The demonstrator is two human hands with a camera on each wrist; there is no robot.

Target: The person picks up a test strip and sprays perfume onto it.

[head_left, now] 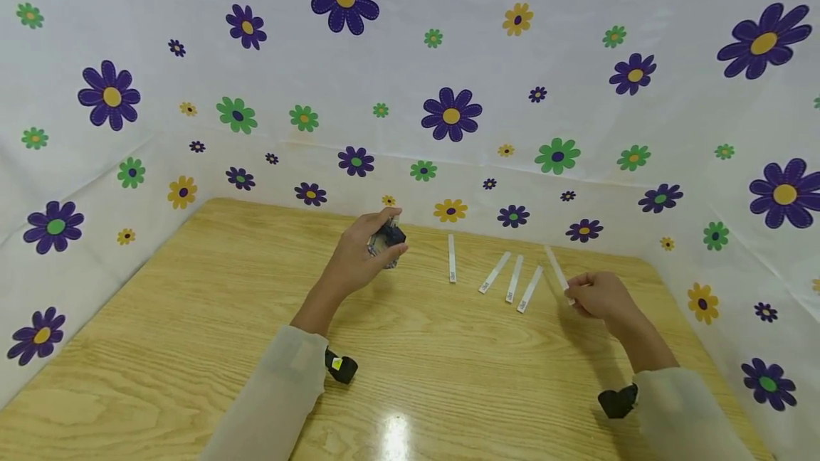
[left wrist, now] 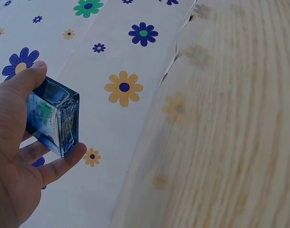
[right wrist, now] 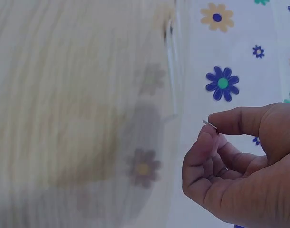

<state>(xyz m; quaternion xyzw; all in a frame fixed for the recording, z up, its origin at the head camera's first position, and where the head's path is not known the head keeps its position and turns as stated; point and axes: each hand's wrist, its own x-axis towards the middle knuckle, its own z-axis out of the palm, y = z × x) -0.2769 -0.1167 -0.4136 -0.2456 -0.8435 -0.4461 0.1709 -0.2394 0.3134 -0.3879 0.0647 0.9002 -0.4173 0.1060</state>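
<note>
Bottle held by left hand: probably heavy, slick, breakable; grip sides. Paper strip pinched by right hand: probably light, bendy; pinch end.

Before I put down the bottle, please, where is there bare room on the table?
The table is bare left of the left hand with the bottle, up to the flowered cloth, and between the two sleeves. It is crowded between the hands, where four white strips lie, and the right hand holds a fifth.
</note>
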